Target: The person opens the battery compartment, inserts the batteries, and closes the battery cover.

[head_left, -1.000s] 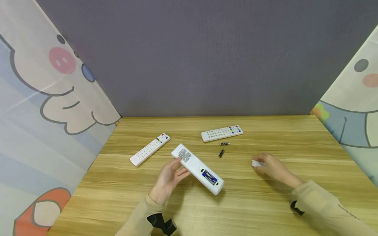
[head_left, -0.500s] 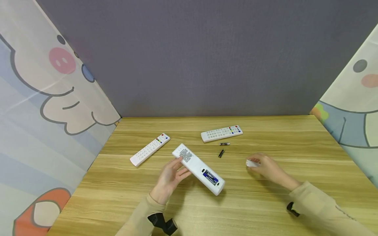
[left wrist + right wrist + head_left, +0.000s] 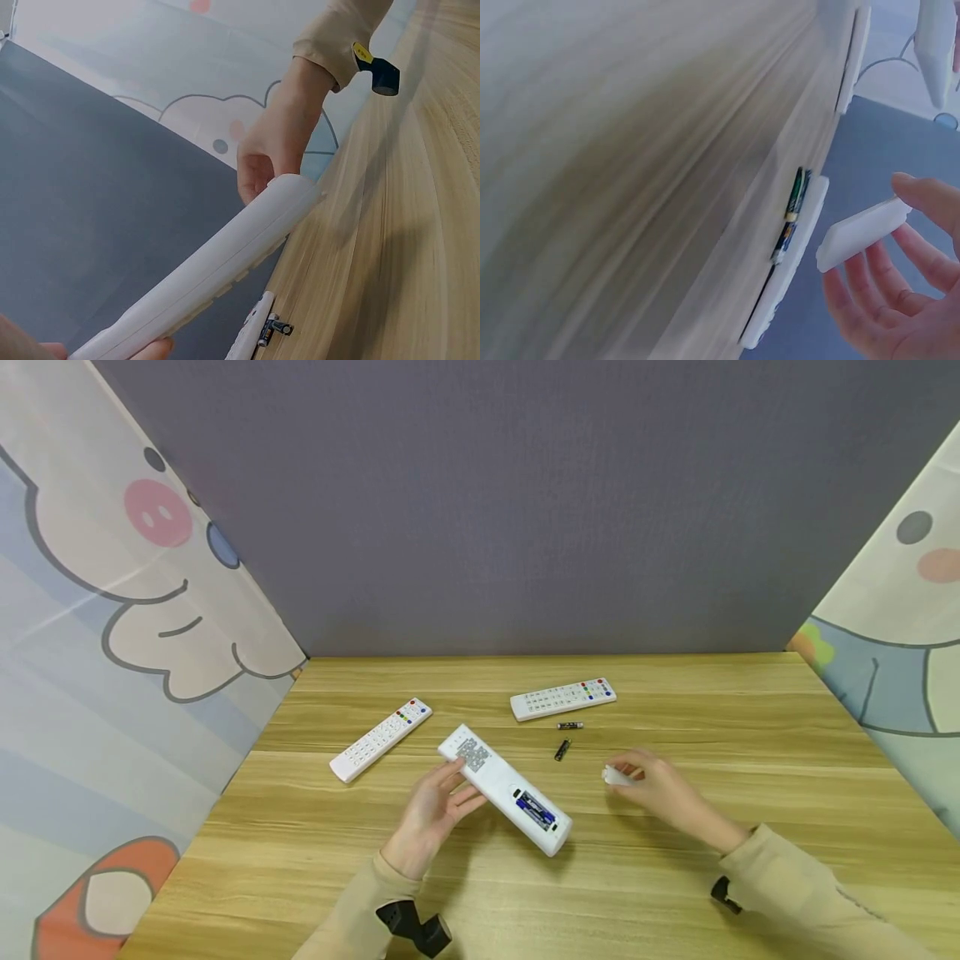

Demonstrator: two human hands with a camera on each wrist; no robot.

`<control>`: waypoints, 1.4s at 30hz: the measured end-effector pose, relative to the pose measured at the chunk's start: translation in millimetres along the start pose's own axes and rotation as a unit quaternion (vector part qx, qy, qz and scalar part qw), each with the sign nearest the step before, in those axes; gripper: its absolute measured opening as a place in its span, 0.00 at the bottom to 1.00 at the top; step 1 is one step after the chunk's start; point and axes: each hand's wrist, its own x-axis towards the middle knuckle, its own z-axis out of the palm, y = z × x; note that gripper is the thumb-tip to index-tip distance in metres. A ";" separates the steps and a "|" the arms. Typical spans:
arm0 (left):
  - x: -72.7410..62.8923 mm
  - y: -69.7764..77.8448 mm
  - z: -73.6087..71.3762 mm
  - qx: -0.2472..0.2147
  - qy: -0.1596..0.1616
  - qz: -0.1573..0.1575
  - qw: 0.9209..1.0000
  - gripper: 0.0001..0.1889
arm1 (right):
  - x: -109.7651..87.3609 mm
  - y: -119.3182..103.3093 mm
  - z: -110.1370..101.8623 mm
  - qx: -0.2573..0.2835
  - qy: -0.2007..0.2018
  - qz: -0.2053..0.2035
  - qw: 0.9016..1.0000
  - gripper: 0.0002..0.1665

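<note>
My left hand (image 3: 426, 822) grips a white remote control (image 3: 498, 785) by its far end, tilted above the table with its back facing up. Two blue-and-black batteries (image 3: 536, 810) sit in its uncovered compartment. To the right of it, my right hand (image 3: 656, 785) pinches a small white battery cover (image 3: 618, 776) between thumb and fingers. The right wrist view shows this cover (image 3: 862, 234) held at its edges, apart from the remote. Two loose dark batteries lie on the table beyond, one battery (image 3: 570, 725) crosswise and the other battery (image 3: 562, 749) slanted.
A second white remote (image 3: 564, 699) lies face up at the back, just behind the loose batteries. On the left, a third remote (image 3: 381, 740) lies diagonally, face up. A grey panel (image 3: 540, 510) rises behind the wooden table (image 3: 300, 852), with printed cloth on both sides.
My right hand has moved left with the battery cover, closer to the held remote. The left hand and its remote have barely shifted.
</note>
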 end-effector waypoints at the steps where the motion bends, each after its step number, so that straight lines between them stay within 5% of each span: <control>1: 0.1 -0.2 -0.1 0.000 0.000 0.000 1.000 0.14 | 0.0 -1.9 0.9 0.002 0.003 -0.003 1.000 0.19; 16: 0.3 -1.2 1.3 0.010 -0.001 0.005 1.000 0.18 | -0.9 -31.9 10.2 0.053 0.046 -0.041 0.997 0.18; 31: -1.0 -0.5 6.2 0.008 -0.001 0.010 1.000 0.16 | -8.5 -58.9 18.2 0.143 0.096 -0.054 0.984 0.21; 42: -1.1 -0.1 10.1 -0.001 -0.005 0.014 1.000 0.14 | -7.7 -73.9 23.8 0.208 0.093 -0.024 0.973 0.21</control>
